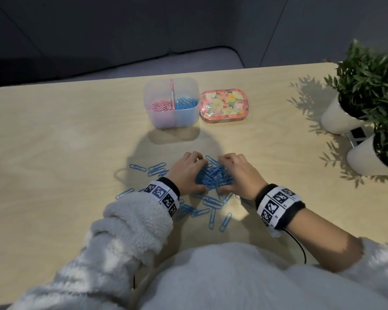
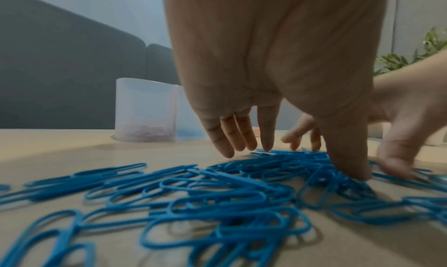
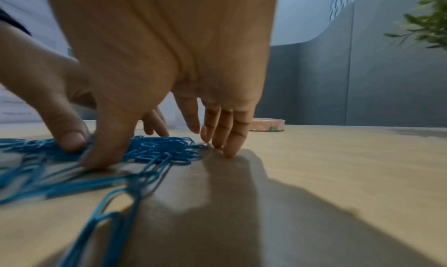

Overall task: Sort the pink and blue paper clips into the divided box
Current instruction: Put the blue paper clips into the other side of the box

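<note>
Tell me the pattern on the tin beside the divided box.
The tin has a floral print in pink, yellow and green, clearest in the head view.

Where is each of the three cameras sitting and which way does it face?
Head: on the head, looking down at the table; both hands, wristbands, sleeves show.
Left wrist: under the left hand, facing the divided box.
Right wrist: under the right hand, facing the floral tin.
Shared: all three see the blue paper clips.
</note>
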`<state>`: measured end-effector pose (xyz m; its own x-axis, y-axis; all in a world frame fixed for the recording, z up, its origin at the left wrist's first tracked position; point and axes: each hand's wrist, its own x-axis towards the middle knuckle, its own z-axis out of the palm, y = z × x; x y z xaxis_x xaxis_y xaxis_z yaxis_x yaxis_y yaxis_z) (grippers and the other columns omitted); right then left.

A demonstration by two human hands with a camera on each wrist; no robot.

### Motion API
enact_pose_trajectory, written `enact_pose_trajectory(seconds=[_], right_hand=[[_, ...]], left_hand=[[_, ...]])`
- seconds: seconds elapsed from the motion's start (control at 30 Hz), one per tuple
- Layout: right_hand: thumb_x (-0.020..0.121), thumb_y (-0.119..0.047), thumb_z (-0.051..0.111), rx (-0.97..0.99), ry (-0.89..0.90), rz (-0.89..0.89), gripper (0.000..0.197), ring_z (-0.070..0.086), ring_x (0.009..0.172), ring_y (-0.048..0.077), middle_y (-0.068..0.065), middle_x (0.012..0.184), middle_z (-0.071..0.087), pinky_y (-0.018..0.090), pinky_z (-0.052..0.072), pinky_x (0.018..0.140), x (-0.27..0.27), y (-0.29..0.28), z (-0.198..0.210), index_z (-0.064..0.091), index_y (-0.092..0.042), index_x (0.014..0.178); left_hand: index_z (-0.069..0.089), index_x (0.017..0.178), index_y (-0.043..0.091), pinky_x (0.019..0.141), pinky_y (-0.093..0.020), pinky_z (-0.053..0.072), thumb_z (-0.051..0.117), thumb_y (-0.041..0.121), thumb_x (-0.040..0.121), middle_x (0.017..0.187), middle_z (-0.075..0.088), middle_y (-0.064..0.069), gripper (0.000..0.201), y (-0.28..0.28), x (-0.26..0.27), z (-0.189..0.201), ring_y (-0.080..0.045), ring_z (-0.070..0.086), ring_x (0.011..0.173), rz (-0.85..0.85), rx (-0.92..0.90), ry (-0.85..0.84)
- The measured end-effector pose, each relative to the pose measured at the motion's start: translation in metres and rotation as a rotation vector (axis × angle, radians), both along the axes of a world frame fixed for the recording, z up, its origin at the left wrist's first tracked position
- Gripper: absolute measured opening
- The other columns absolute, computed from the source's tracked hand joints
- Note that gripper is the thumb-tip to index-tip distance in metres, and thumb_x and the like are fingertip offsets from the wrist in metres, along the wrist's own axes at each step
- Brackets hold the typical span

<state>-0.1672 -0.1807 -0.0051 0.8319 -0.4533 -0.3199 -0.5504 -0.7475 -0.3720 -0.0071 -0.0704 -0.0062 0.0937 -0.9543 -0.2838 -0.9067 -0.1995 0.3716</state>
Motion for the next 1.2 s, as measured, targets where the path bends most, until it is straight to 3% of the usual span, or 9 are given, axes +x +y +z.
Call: enact_pose_trajectory(seconds=[0.13,0.27,0.5,0.6,0.7,0.73,0.83,0.97,1.2], right_hand=[[0.083,-0.023,0.063,0.014,-0.084,-0.040,0.045,0.042,0.115,0.027,0.009,0.121,0.049,0.039,0.042,0.092,0.013,0.000,-0.002,0.055,-0.015,0.126],[0.084,-0.010,0.058,0.043,-0.114,-0.039,0.023,0.050,0.103,0.031,0.014,0.106,0.056,0.043,0.044,0.085,0.018,-0.001,-0.005,0.066,-0.006,0.106],[0.077,-0.014,0.070,0.141,-0.043,-0.047,0.018,0.058,0.094,0.029,0.014,0.100,0.063,0.031,0.041,0.080,0.023,-0.019,0.005,0.068,-0.007,0.093],[0.073,-0.012,0.075,0.196,-0.050,-0.105,0.014,0.059,0.077,0.024,0.011,0.083,0.066,0.033,0.047,0.075,0.027,-0.031,0.017,0.070,-0.007,0.085],[0.071,-0.007,0.077,0.282,-0.124,-0.202,0.015,0.053,0.062,0.015,0.008,0.073,0.061,0.020,0.044,0.062,0.037,-0.042,0.032,0.070,-0.005,0.084],[0.071,-0.007,0.077,0.304,-0.150,-0.214,0.017,0.051,0.061,0.013,0.010,0.075,0.062,0.018,0.042,0.061,0.043,-0.047,0.038,0.070,-0.004,0.086],[0.071,-0.008,0.077,0.301,-0.265,-0.205,0.014,0.052,0.070,0.017,0.016,0.081,0.066,0.030,0.043,0.068,0.070,-0.062,0.061,0.070,-0.004,0.083],[0.073,-0.010,0.074,0.068,-0.359,-0.252,0.015,0.052,0.075,0.017,0.015,0.087,0.068,0.023,0.039,0.069,0.122,-0.080,0.086,0.070,-0.003,0.086],[0.078,-0.010,0.071,-0.128,-0.213,-0.192,0.021,0.060,0.103,0.034,0.019,0.109,0.067,0.037,0.049,0.092,0.195,-0.092,0.083,0.069,-0.005,0.099]], left_hand=[[0.048,0.128,0.013,0.093,-0.035,0.038,0.065,0.035,0.080,0.121,0.050,-0.010,0.056,-0.009,-0.005,0.002,-0.027,0.046,0.110,-0.028,0.009,-0.025],[0.056,0.121,0.014,0.086,-0.037,0.041,0.059,0.024,0.087,0.114,0.056,-0.010,0.036,-0.011,-0.005,0.003,-0.028,0.051,0.106,-0.002,0.015,-0.006],[0.064,0.112,0.017,0.080,-0.037,0.046,0.056,0.020,0.088,0.109,0.063,-0.006,0.026,-0.004,0.005,0.002,-0.028,0.058,0.102,0.071,-0.028,0.014],[0.064,0.113,0.016,0.085,-0.037,0.043,0.055,0.020,0.088,0.111,0.064,-0.005,0.026,0.001,0.013,0.000,-0.027,0.059,0.102,0.084,-0.053,0.011],[0.064,0.112,0.017,0.089,-0.034,0.036,0.054,0.021,0.089,0.109,0.066,-0.003,0.025,0.004,0.016,-0.001,-0.024,0.058,0.105,0.082,-0.110,-0.022],[0.065,0.110,0.017,0.088,-0.034,0.036,0.056,0.021,0.088,0.107,0.068,-0.003,0.024,0.005,0.016,-0.002,-0.025,0.057,0.107,0.085,-0.136,-0.025],[0.069,0.102,0.015,0.085,-0.035,0.038,0.062,0.019,0.083,0.100,0.071,-0.006,0.021,0.005,0.014,0.000,-0.028,0.057,0.108,0.089,-0.219,-0.013],[0.068,0.102,0.010,0.078,-0.037,0.044,0.060,0.016,0.085,0.097,0.070,-0.012,0.019,0.004,0.012,0.006,-0.032,0.061,0.095,0.093,-0.258,0.056],[0.068,0.101,0.005,0.079,-0.034,0.050,0.062,0.014,0.085,0.097,0.070,-0.012,0.019,-0.009,0.024,0.030,-0.028,0.065,0.087,0.212,-0.410,0.254]])
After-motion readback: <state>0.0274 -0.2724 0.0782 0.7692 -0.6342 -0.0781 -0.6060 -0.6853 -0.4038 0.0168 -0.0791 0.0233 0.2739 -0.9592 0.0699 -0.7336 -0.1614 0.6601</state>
